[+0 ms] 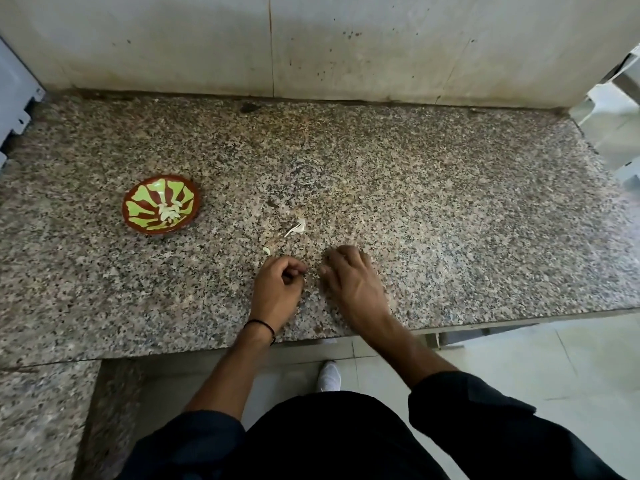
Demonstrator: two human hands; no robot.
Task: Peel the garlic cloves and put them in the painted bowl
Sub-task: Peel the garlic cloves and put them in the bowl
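The painted bowl sits on the left of the speckled stone bench with a little heap of peeled cloves in its middle, well apart from both hands. The left hand rests near the front edge with fingers curled in and thumb against forefinger, though I cannot tell whether it pinches anything; a small pale piece of garlic lies just beyond it. The right hand lies palm down beside it, loosely spread fingertips touching the bench and holding nothing, with a scrap of white skin farther back.
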